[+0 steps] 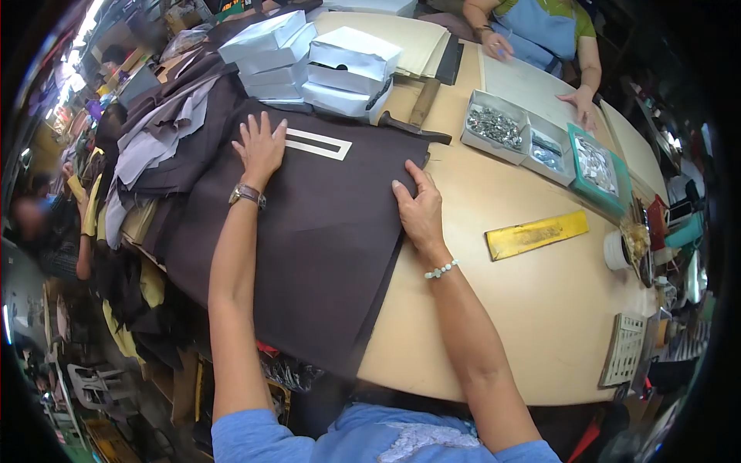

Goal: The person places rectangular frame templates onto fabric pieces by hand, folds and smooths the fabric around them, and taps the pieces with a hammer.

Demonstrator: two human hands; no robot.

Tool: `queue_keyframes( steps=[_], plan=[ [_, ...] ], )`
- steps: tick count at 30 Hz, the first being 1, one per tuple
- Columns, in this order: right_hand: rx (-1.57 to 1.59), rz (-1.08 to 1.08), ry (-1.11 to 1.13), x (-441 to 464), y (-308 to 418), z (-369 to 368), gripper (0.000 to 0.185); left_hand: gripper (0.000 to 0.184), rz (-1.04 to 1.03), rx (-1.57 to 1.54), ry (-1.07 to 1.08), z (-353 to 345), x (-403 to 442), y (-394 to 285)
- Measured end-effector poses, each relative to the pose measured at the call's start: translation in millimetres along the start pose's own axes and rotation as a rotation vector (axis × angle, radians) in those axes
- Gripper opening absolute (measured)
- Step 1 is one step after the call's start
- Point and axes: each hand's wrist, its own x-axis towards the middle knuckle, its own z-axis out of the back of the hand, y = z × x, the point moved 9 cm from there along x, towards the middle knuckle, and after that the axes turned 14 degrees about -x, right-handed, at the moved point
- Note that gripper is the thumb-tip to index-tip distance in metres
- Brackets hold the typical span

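Note:
A large dark fabric piece (309, 231) lies spread over the left half of the table and hangs past its front edge. My left hand (260, 150) rests flat on it with the fingers spread, beside the left end of a white rectangular frame-shaped template (332, 145). At the fabric's right edge is my right hand (421, 207), its thumb and fingers apart, the fingertips touching near the border. A hammer (413, 127) lies just beyond the fabric's far right corner, with its head close to the cloth.
White boxes (351, 65) are stacked behind the fabric, beside heaped dark cloth (166, 131). Trays of metal parts (494, 127), a green tray (598, 166) and a yellow bar (536, 234) lie right. A co-worker's hands (579, 104) are across the table (494, 324).

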Motion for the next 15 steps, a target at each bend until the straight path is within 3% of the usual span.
queue_keyframes(
  steps=[3, 13, 15],
  plan=[
    [0.052, -0.025, -0.001, 0, -1, 3, 0.045, 0.071, 0.002, -0.189, 0.075, -1, -20, -40],
    [0.053, -0.026, 0.006, 1, -2, 0, 0.048, 0.071, -0.082, -0.004, -0.003, -5, -28, -61],
    [0.03, -0.019, -0.009, 2, -4, 0, 0.048, 0.071, -0.062, -0.1, 0.01, -3, -33, -76]
  ],
)
